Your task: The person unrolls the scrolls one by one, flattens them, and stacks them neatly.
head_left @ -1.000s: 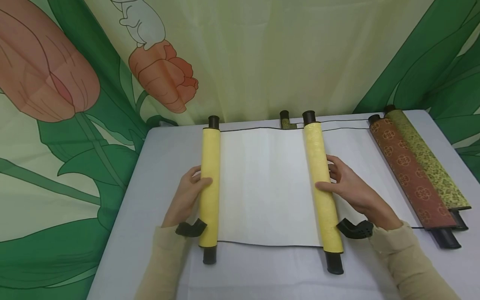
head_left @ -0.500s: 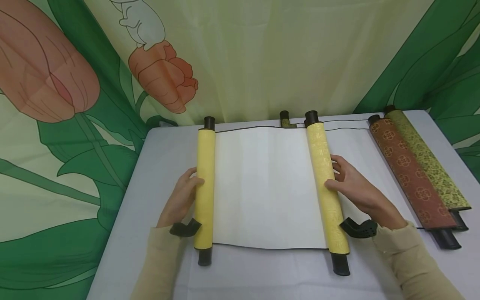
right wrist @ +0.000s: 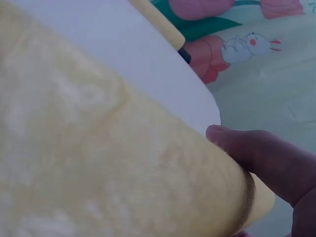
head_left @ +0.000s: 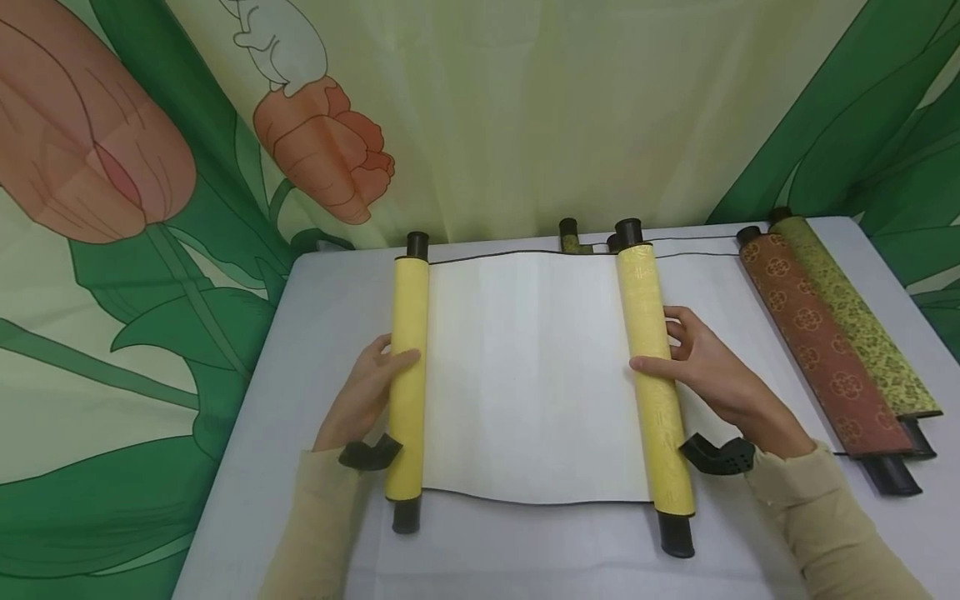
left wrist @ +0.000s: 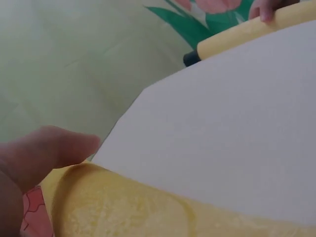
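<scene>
A yellow scroll lies partly unrolled in the head view, its white sheet (head_left: 528, 375) spread between a left roll (head_left: 408, 417) and a right roll (head_left: 663, 442). Black knobs stick out at both ends of each roll. My left hand (head_left: 365, 387) grips the left roll near its middle, thumb across the top. On the other side my right hand (head_left: 712, 375) holds the right roll the same way, fingers partly hidden behind it. In the left wrist view the thumb (left wrist: 54, 145) lies at the roll's inner edge; the right wrist view shows the right thumb (right wrist: 271, 155) on yellow cloth.
At the right lie a reddish-brown patterned scroll (head_left: 825, 342) and a green-gold one (head_left: 862, 325), with white sheet running left from them under the yellow roll. A green scroll end (head_left: 569, 237) shows at the back. A printed curtain (head_left: 525, 117) hangs behind the white table (head_left: 262, 467).
The left roll has shifted left and the right roll slightly right, so more white sheet shows between them. Both thumbs drew back to the outer sides, then reached across the rolls again.
</scene>
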`<state>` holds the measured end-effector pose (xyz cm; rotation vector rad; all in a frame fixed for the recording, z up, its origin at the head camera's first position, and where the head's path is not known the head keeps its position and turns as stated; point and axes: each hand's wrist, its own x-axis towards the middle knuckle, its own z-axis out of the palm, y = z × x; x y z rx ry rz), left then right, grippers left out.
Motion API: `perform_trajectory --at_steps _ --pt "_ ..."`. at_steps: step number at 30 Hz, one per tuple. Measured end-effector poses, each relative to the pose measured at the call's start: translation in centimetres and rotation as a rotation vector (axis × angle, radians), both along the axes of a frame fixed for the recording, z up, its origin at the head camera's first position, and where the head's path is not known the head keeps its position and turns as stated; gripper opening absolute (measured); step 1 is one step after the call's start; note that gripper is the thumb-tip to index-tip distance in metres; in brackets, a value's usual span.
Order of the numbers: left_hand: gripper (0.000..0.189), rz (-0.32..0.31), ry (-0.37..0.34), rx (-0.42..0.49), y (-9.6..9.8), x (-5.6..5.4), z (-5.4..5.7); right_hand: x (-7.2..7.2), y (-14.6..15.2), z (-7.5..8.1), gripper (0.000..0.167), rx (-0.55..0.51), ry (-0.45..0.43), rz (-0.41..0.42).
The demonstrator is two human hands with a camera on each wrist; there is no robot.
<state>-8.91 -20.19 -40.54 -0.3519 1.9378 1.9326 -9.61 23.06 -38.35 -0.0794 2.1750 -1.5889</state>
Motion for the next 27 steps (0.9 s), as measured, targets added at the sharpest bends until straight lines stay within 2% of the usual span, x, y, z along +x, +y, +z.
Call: perform_trajectory --at_steps 6,12,18,27 --pt "0.064 -0.012 0.025 -0.065 -0.1 0.0 0.2 0.0 0.1 0.2 0.085 0.002 0.014 -0.012" --pt "0.058 -0.013 0.04 -0.055 -0.4 0.1 0.5 -0.1 0.6 0.1 0.078 -0.024 0.032 0.0" --pt "0.051 -0.022 0.038 -0.057 -0.7 0.1 0.5 -0.1 1.0 0.4 0.074 0.013 0.06 0.032" --pt "0.052 -0.02 0.055 -0.074 -1.1 0.2 0.4 0.0 1.6 0.5 0.079 0.039 0.075 0.039"
